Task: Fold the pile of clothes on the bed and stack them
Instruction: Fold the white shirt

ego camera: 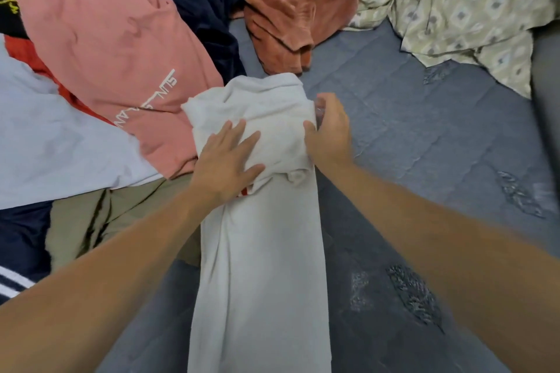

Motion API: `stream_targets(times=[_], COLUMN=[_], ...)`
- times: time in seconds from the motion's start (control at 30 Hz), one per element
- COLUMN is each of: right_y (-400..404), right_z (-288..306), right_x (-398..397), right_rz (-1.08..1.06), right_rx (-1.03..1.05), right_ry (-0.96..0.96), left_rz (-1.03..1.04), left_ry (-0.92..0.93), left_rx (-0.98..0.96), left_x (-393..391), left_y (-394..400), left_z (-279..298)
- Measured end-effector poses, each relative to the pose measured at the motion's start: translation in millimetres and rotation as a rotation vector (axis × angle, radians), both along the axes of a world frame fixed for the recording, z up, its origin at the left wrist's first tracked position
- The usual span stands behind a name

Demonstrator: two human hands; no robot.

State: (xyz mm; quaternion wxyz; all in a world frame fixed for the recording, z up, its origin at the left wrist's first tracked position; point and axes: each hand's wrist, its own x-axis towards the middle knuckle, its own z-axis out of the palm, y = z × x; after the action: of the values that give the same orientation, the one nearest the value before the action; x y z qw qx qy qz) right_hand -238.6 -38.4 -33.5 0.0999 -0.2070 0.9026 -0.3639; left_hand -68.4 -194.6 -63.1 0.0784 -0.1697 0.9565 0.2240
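Right hand (328,130) pinches the far right edge of the white shirt (260,251); left hand (225,157) lies flat, fingers straight, pressing its folded top. Head view: shirt is a long narrow strip on the grey bed cover (424,160), touching the unfolded pile (115,48) at left. Risk: lifting the edge unevenly would skew the fold or snag the pink shirt (106,39).

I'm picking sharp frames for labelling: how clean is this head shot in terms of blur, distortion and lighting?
Head view: the right hand is motion-smeared at the white shirt edge, and the left hand is only slightly soft; wide-angle bending stretches the forearms; light is even, with a sheen on the rust garment.
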Motion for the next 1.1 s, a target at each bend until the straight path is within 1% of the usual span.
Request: stream_targets(times=[0.03, 0.07, 0.1, 0.13, 0.17, 0.2, 0.23, 0.27, 0.33, 0.4, 0.47, 0.6, 0.63, 0.7, 0.8, 0.83, 0.9, 0.97, 1.0, 1.03, 1.1], right_y=[3, 6, 9, 12, 16, 19, 22, 23, 24, 33, 56, 120, 137, 169, 209, 217, 225, 225, 225, 226, 232], right_z=[-5, -12, -22, -33, -41, -49, -54, -56, -53, -52, -55, -69, -74, -83, -90, -90, -86, -80, -77, -74, -68], right_x=[4, 8, 13, 18, 22, 23, 22, 21, 27, 46, 74, 134, 149, 180, 232, 247, 277, 301, 311, 321, 339], right_rz=[0.108, 0.239, 0.386, 0.508, 0.582, 0.603, 0.588, 0.565, 0.556, 0.625, 0.717, 0.757, 0.759, 0.758, 0.657, 0.569, 0.277, -0.038, -0.158, -0.251, -0.361], right_rx=[0.037, 0.087, 0.161, 0.262, 0.373, 0.457, 0.496, 0.505, 0.484, 0.452, 0.422, 0.451, 0.454, 0.43, 0.299, 0.251, 0.193, 0.124, 0.086, 0.043, -0.032], right_ry=[0.217, 0.374, 0.448, 0.452, 0.415, 0.369, 0.339, 0.326, 0.352, 0.416, 0.436, 0.363, 0.331, 0.254, 0.159, 0.122, -0.028, -0.226, -0.318, -0.401, -0.513], left_rz=[0.004, 0.01, 0.016, 0.018, 0.016, 0.012, 0.013, 0.022, 0.057, 0.103, 0.193, 0.329, 0.373, 0.528, 0.764, 0.837, 0.946, 0.944, 0.919, 0.887, 0.835], left_ry=[-0.016, -0.026, -0.034, -0.046, -0.061, -0.071, -0.072, -0.062, -0.023, -0.007, -0.039, -0.123, -0.109, -0.032, 0.069, 0.079, 0.068, 0.043, 0.033, 0.021, -0.027], left_rx=[-0.009, -0.017, -0.024, -0.033, -0.052, -0.082, -0.113, -0.129, -0.101, -0.049, 0.027, 0.14, 0.177, 0.276, 0.427, 0.486, 0.606, 0.647, 0.658, 0.666, 0.698], left_x=[-2, -3, -2, -1, 1, 5, 10, 18, 41, 75, 113, 189, 205, 231, 262, 270, 284, 292, 296, 301, 313], left_y=[0, 0, -1, -2, -4, -4, -4, -2, 7, 26, 53, 116, 129, 152, 180, 186, 193, 194, 193, 191, 188], left_z=[-5, -11, -16, -20, -24, -28, -31, -33, -33, -34, -34, -29, -28, -25, -30, -33, -35, -37, -37, -36, -33])
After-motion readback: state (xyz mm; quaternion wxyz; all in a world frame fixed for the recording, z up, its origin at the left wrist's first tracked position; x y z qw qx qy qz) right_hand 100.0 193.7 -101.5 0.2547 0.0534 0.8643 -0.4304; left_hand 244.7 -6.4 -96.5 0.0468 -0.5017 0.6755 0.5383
